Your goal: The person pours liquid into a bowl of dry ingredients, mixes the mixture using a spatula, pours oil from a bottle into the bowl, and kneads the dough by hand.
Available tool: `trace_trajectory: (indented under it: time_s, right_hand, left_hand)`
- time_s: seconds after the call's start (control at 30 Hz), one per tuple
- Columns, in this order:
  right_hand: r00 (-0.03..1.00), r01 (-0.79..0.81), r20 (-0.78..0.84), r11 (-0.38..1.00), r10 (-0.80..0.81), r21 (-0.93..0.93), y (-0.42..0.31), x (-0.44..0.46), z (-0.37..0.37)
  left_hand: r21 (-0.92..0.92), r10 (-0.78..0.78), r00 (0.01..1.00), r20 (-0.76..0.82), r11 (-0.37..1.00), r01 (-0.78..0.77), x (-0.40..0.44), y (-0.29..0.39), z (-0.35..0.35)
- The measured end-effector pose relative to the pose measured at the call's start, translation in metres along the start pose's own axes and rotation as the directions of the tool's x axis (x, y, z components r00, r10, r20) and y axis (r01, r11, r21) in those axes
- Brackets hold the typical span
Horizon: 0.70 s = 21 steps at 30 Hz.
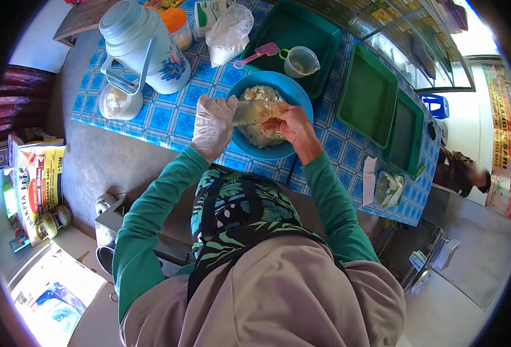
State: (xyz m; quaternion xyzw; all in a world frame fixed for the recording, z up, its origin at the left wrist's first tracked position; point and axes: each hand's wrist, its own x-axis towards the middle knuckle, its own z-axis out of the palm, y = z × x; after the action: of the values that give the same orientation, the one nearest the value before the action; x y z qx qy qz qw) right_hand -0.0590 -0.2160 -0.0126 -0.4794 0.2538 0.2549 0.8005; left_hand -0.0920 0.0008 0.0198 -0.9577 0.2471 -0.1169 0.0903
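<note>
Above a blue bowl (303, 95) that holds a pale, crumbly dough-like mix (261, 92), a clear cylindrical container (245, 112) lies tilted on its side. My left hand (214, 124), in a whitish glove, is closed round its left end. The bare fingers of my right hand (295, 128) are closed at its other end, where something yellowish shows; whether it is inside the container cannot be made out. Beyond the bowl, a clear measuring cup (300, 62) and a pink spatula (260, 53) rest at a dark green tray (325, 40).
A large flask (145, 49) and a white tub (129, 107) stand at the left. Behind are an orange-lidded jar (176, 26) and a bag of white powder (228, 37). Green trays (368, 92) and a plastic packet (389, 189) lie right. Someone (463, 173) is at the far right.
</note>
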Motion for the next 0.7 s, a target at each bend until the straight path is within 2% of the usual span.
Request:
trace_trajectory:
  time_s: [0.03, 0.07, 0.1, 0.17, 0.2, 0.23, 0.27, 0.3, 0.37, 0.43, 0.5, 0.57, 0.63, 0.7]
  right_hand:
    - [1.000, 0.005, 0.024, 0.995, -0.002, -0.101, -0.006, -0.002, -0.003]
    - [0.999, 0.011, 0.046, 0.980, -0.002, -0.200, -0.012, -0.004, -0.003]
    - [0.999, 0.010, 0.037, 0.980, -0.003, -0.199, -0.016, -0.006, -0.002]
    - [0.992, 0.125, 0.084, 0.852, -0.095, -0.508, -0.025, -0.010, 0.002]
    - [0.993, 0.121, 0.075, 0.850, -0.095, -0.512, -0.022, -0.009, -0.001]
    - [0.897, 0.426, 0.355, 0.300, -0.263, -0.854, -0.012, -0.007, -0.005]
    - [0.734, 0.550, 0.652, -0.397, -0.190, -0.735, -0.003, -0.004, -0.006]
    - [0.735, 0.549, 0.652, -0.401, -0.185, -0.733, 0.009, -0.001, -0.009]
    - [0.672, 0.447, 0.728, -0.709, -0.136, -0.545, 0.029, -0.002, -0.009]
    - [0.718, 0.444, 0.691, -0.715, -0.076, -0.540, 0.035, 0.012, -0.011]
    - [0.760, 0.456, 0.644, -0.634, -0.089, -0.625, 0.040, 0.030, -0.010]
    - [0.763, 0.443, 0.639, -0.640, -0.098, -0.628, 0.042, 0.041, -0.004]
    - [0.767, 0.424, 0.632, -0.652, -0.110, -0.629, 0.047, 0.047, -0.002]
    - [0.781, 0.336, 0.572, -0.603, -0.251, -0.724, 0.057, 0.060, -0.001]
  left_hand:
    - [-0.294, -0.073, 0.990, -0.119, 0.955, 0.035, -0.002, -0.002, 0.008]
    - [-0.565, -0.175, 0.962, -0.208, 0.825, 0.028, -0.004, -0.003, 0.019]
    - [-0.572, -0.171, 0.963, -0.209, 0.820, 0.022, -0.006, 0.001, 0.033]
    - [-0.771, -0.412, 0.888, -0.202, 0.626, 0.115, -0.004, 0.007, 0.048]
    - [-0.810, -0.500, 0.851, -0.158, 0.559, 0.178, -0.007, 0.013, 0.055]
    - [-0.814, -0.502, 0.852, -0.152, 0.552, 0.180, -0.006, 0.019, 0.058]
    - [-0.860, -0.616, 0.775, -0.140, 0.464, 0.214, -0.005, 0.023, 0.063]
    - [-0.899, -0.720, 0.684, -0.117, 0.369, 0.235, -0.003, 0.025, 0.069]
    - [-0.906, -0.748, 0.653, -0.122, 0.353, 0.235, 0.002, 0.028, 0.074]
    - [-0.921, -0.821, 0.558, -0.126, 0.305, 0.241, 0.005, 0.030, 0.078]
    - [-0.933, -0.847, 0.524, -0.091, 0.256, 0.252, 0.007, 0.031, 0.080]
    - [-0.944, -0.868, 0.493, -0.066, 0.215, 0.252, 0.007, 0.032, 0.089]
    - [-0.950, -0.923, 0.381, -0.053, 0.164, 0.265, 0.004, 0.041, 0.101]
    - [-0.931, -0.920, 0.385, -0.069, 0.198, 0.308, -0.002, 0.045, 0.110]
